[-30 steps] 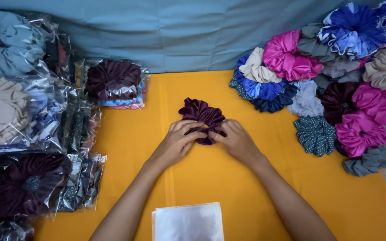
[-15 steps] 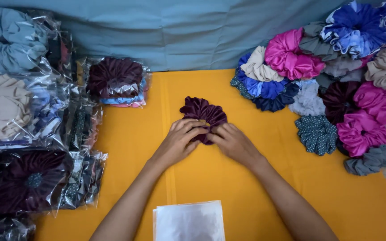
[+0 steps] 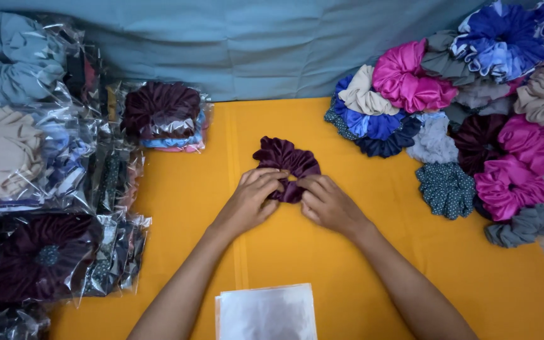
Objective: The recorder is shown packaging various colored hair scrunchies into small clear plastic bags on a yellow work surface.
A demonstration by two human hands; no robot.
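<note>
Both hands on one dark purple scrunchie (image 3: 286, 165), lying flat mid-table on the yellow cloth (image 3: 373, 252). Left hand (image 3: 251, 203) and right hand (image 3: 327, 204) meet at its near edge, grip of each pinched together on the fabric, fingertips almost touching. Reads like flattening or gathering it; the far ruffle is free and spread out.

Layout looks sorted by state:
- Right side: loose pile of scrunchies (image 3: 473, 119), unbagged, heaped and overlapping: magenta, blue, grey, beige, dotted teal, dark maroon.
- Left side: clear plastic bags (image 3: 39, 189), each holding scrunchies, stacked and overlapping. Contents visible through the film: pale blue, beige, dark purple, dotted.
- One small bagged stack (image 3: 164, 116) sits apart at the top left of the yellow cloth, dark purple on top, blue and pink beneath.
- Near edge, between the forearms: flat empty clear bags (image 3: 266, 313), within easy reach.

Grey-blue sheet (image 3: 234, 44) behind.
</note>
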